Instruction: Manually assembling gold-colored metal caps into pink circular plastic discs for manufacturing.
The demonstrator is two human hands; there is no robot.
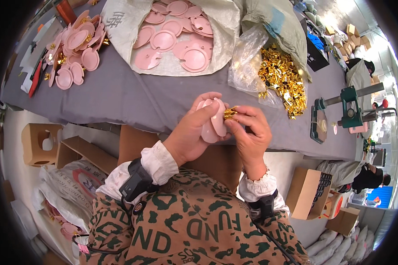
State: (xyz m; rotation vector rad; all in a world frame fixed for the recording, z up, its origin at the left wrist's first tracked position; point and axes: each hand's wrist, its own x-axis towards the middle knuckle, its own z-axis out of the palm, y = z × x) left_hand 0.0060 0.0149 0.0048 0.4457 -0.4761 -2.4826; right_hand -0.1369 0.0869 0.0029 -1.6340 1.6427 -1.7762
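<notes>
Near the table's front edge, my left hand [186,134] grips a small stack of pink plastic discs [209,130], thumb across their faces. My right hand [254,134] pinches a shiny gold clip-like piece [229,113] between thumb and fingers. That piece meets the edge of the foremost disc; whether it is fitted onto it cannot be made out. Ahead, an opened white woven sack [119,33] holds many loose pink discs [163,40]. To its right, a heap of gold pieces [282,73] spills from a grey-green sack [292,26].
At the far left lies a pile of pink discs with gold pieces [77,53], beside a red-handled tool [36,80]. A green hand press [350,110] stands at the table's right end. Cardboard boxes [303,192] and a printed sack [73,185] sit below the grey-covered table [132,99].
</notes>
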